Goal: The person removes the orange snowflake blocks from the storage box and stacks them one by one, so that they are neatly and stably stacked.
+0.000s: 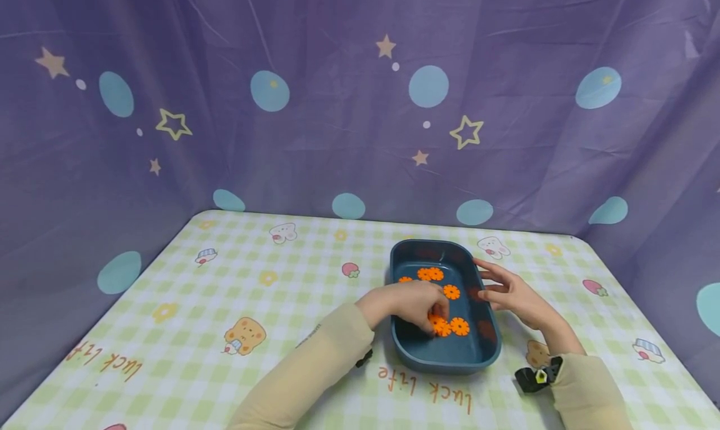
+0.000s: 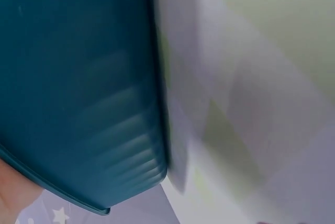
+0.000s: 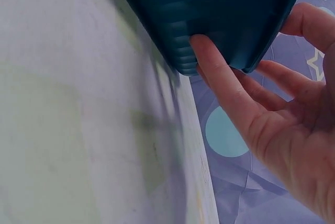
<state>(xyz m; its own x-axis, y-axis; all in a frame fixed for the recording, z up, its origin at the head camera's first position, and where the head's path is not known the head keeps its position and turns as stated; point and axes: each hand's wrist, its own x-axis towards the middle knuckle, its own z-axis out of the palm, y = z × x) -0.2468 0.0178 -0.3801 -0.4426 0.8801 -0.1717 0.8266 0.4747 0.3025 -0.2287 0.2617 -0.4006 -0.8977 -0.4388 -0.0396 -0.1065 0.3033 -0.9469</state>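
Observation:
A deep blue rectangular box [image 1: 416, 358] stands on the cloth-covered table, with several orange flower-shaped discs [image 1: 451, 292] on its floor. My left hand [image 1: 413, 302] reaches over the near left wall into it. Its curled fingertips pinch at an orange notched disc [image 1: 439, 325] near the middle, partly hidden by the hand. At the box's right side, my right hand [image 1: 514, 299] rests spread, fingertips against the wall and rim. The right wrist view shows one extended finger [image 3: 220, 72] touching the outer wall. In the left wrist view, the box's outer wall [image 2: 78, 88] covers the inside.
A green-and-white checked tablecloth [image 1: 304, 280] printed with cartoon figures and lettering lies under the box. Behind the table hangs a purple curtain [image 1: 337, 136] with stars and blue spots. A black wrist strap [image 1: 537, 377] sits at the right cuff.

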